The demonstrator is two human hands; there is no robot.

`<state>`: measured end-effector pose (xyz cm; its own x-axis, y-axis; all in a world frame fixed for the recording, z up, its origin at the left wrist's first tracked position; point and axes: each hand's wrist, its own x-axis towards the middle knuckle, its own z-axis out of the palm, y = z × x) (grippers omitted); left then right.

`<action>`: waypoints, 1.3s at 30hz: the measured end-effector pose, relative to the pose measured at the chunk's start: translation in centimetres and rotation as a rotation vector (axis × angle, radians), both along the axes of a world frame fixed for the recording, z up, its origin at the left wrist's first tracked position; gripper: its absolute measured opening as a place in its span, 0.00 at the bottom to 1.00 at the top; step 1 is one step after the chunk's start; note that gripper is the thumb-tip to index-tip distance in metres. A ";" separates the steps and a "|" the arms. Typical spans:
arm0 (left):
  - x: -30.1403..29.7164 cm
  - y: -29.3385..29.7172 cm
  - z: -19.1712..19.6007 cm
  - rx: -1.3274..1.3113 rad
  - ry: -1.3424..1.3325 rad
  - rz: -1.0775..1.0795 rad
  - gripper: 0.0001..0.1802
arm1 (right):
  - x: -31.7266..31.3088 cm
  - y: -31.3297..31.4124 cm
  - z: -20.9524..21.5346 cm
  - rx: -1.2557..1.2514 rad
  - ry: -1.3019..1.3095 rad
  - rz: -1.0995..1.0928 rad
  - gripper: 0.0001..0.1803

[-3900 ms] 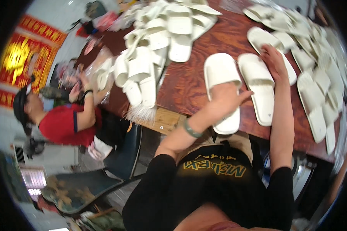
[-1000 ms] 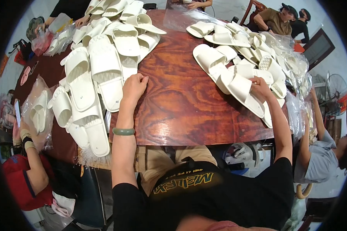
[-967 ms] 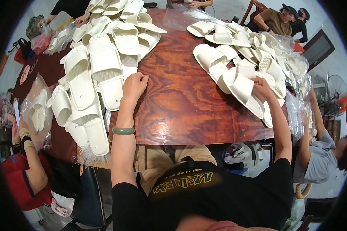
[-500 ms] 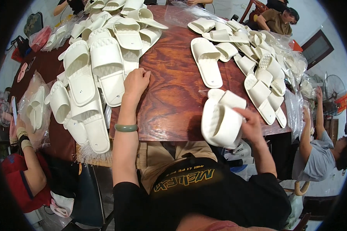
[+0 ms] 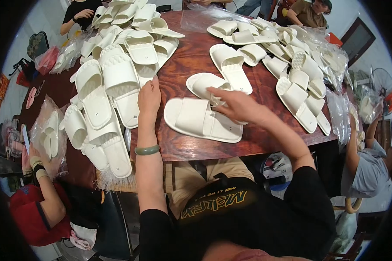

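My right hand [image 5: 237, 105] reaches over the middle of the table and grips a white slipper [image 5: 204, 85] near its strap. Against that one lies a second white slipper [image 5: 191, 115], sideways, toe to the left and just below my fingers. My left hand [image 5: 150, 96] is at the right edge of the left-hand pile, beside a white slipper [image 5: 122, 82] with a ridged insole. Its fingers are curled together, and I cannot make out what, if anything, they hold. A green bangle [image 5: 147, 150] circles my left wrist.
Slippers pile up at the left [image 5: 91, 93], and another heap [image 5: 300, 78] covers the right side of the brown wooden table [image 5: 178, 150]. One slipper [image 5: 231, 67] lies just beyond my right hand. Clear plastic bags [image 5: 337, 113] edge the right. Other people sit around the table.
My right hand has moved left and away from me, bringing the pair of slippers from the near edge onto the middle of the table. My left hand stays by the pile, its fingers shifted slightly.
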<state>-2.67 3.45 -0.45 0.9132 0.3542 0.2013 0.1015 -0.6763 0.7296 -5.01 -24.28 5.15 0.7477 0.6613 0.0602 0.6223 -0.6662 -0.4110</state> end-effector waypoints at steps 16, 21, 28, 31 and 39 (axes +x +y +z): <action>0.7 0.4 -1.5 0.166 0.086 -0.025 0.27 | 21.1 -8.6 -3.3 0.116 -0.462 -0.432 0.08; 0.7 -0.9 -0.8 0.141 0.035 0.001 0.27 | 25.3 -13.8 -0.4 -0.129 -0.478 -0.303 0.10; 0.7 -1.4 -1.5 0.101 -0.044 0.013 0.25 | 32.3 -16.4 -4.4 0.093 -0.499 -0.520 0.22; 0.3 -0.8 -2.2 0.107 -0.019 0.038 0.25 | 30.7 -12.8 -3.7 0.179 -0.386 -0.444 0.17; 0.3 -0.6 -1.5 0.159 -0.009 0.021 0.24 | 19.9 -9.3 -2.5 -0.061 -0.522 -0.175 0.12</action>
<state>-2.38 2.89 -1.90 0.9040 0.3361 0.2643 0.1108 -0.7811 0.6145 14.92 -33.62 2.61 0.7278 0.5437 0.4179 0.6109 -0.7910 -0.0348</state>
